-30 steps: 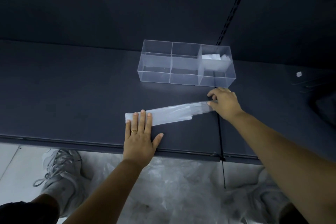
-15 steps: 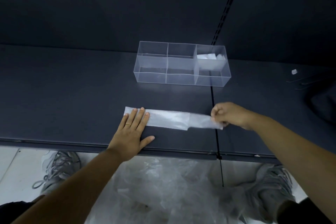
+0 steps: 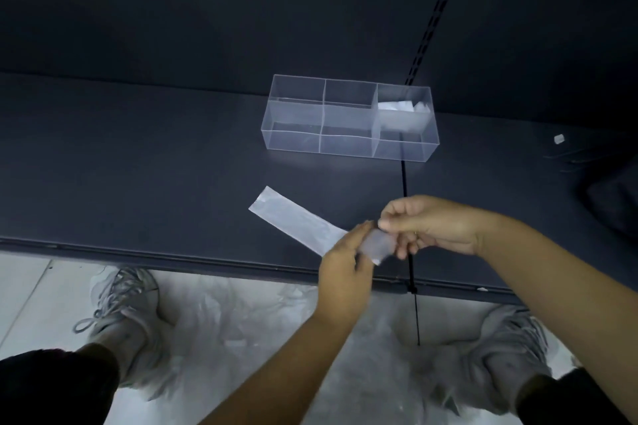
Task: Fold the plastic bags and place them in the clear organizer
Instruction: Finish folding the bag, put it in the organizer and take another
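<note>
Nearest, at 7 and 5 o'clock in the view, pale grey laced sneakers (image 3: 117,317) stand on a light floor. Between them, at 6 o'clock, lies a heap of crumpled clear plastic bags (image 3: 241,328). Above the front edge of the dark blue-grey flat shelf (image 3: 138,166), a little right of centre, the two hands meet. The left hand (image 3: 345,272) comes up from 6 o'clock and the right hand (image 3: 431,224) comes in from 4 o'clock. Both have their fingers curled, and each pinches the near end of a translucent plastic bag folded into a long narrow strip (image 3: 297,221). From the hands the strip runs out toward 10 o'clock over the shelf; whether its far end touches the surface cannot be told. Farther back, at 12 o'clock from the hands and well apart from them, a clear rectangular plastic organizer (image 3: 293,145) sits on the shelf, divided into six compartments. A folded white plastic bag (image 3: 400,107) lies in its rear right compartment. A small white scrap (image 3: 558,139) lies on the shelf at 3 o'clock from the organizer. Behind the organizer, a black slotted upright rail (image 3: 438,10) climbs the dark back wall toward 1 o'clock.
</note>
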The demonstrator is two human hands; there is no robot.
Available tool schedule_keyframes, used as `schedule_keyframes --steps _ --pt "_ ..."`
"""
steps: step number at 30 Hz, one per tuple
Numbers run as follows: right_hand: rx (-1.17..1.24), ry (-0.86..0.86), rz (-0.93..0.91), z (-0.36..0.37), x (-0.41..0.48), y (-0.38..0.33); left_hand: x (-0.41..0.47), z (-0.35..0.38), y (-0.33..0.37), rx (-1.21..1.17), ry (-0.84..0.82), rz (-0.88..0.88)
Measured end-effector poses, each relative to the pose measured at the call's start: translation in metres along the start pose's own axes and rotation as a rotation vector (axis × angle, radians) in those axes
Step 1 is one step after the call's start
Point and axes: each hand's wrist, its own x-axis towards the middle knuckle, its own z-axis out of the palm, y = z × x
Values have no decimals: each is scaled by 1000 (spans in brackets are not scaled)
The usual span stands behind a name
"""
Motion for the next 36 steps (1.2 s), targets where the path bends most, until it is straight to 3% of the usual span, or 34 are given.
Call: schedule_keyframes --steps 3,6,8,11,19,23,26,29,31,33,36 --pt "27 236 -91 3 14 3 10 -13 14 -385 21 -248" --pt "210 125 -80 24 32 16 21 -32 7 -433 2 -374" --pt "166 88 -52 41 42 25 28 -42 0 -497 -39 -461" --pt "12 198 -35 57 55 34 37 -55 -13 -606 -79 -545" --pt "-148 461 -12 66 71 46 73 -82 -43 -562 -1 -634" --pt "-123 525 5 68 75 50 99 -102 -52 -491 138 -645" --pt "-96 567 -6 72 80 49 111 -118 -50 -475 280 -576" --pt "-109 577 -38 75 86 44 100 -119 -44 -36 385 -292" --pt "-151 567 -56 77 90 39 74 -107 -39 331 313 36" --pt "-165 566 -59 77 92 36 49 -90 -44 546 135 287" --pt "-149 579 -32 77 95 33 20 -72 -64 755 -132 340"
